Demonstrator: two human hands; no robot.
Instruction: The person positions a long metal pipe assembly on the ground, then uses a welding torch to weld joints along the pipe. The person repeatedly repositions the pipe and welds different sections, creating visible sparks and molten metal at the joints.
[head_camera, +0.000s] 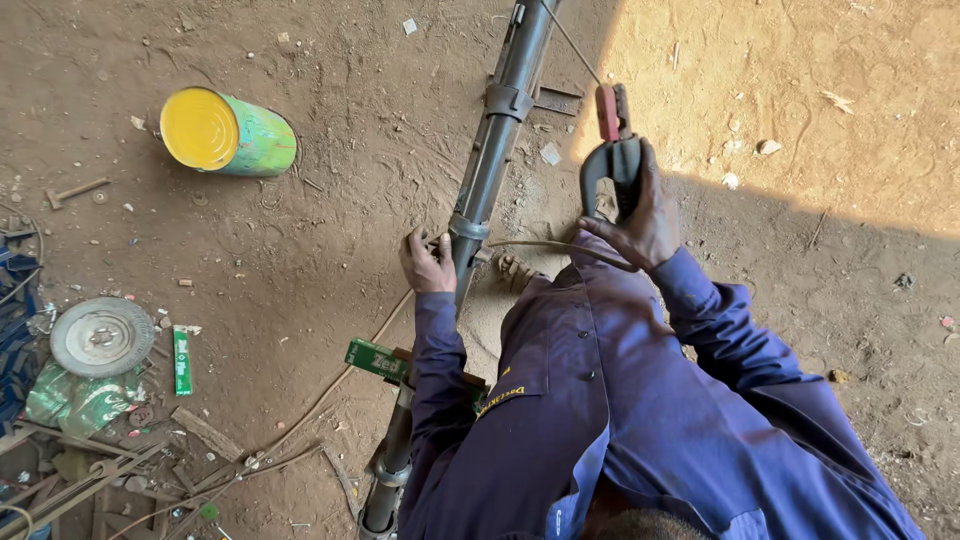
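A long dark metal pipe (500, 120) with several collars lies on the dirt ground, running from the top centre down to the bottom. My left hand (425, 262) grips it just below one collar (467, 228). My right hand (645, 220) is closed on a black welding electrode holder (610, 150) with a red tip, held to the right of the pipe. A thin rod (570, 40) sticks up from the holder toward the pipe's upper end. Both arms wear blue coverall sleeves.
A green can with a yellow lid (225, 132) lies on its side at upper left. A grey disc (101, 336), a green packet (182, 360), a small green box (375, 358) and scrap metal bars (90, 480) clutter the lower left. Sunlit dirt lies at upper right.
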